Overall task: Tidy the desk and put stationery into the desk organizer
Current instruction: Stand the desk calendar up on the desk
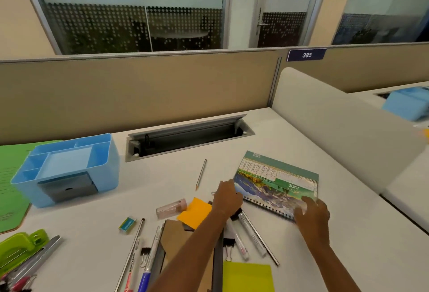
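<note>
A spiral-bound desk calendar [276,182] lies on the white desk [162,175] at centre right. My left hand [226,196] grips its left edge and my right hand [312,214] grips its near right corner by the spiral. The blue desk organizer [67,166] stands at the left with bare compartments. Between them lies a grey pencil [201,174]. Near me are an orange sticky pad [193,212], a pink stapler [171,208], an eraser [127,224], several pens [246,233], binder clips [145,254] and a yellow sticky pad [247,276].
A green folder [9,175] lies left of the organizer, with a green hole punch [21,247] near the front left. An open cable tray [188,136] runs along the back. Partition panels [139,87] close the back and right sides.
</note>
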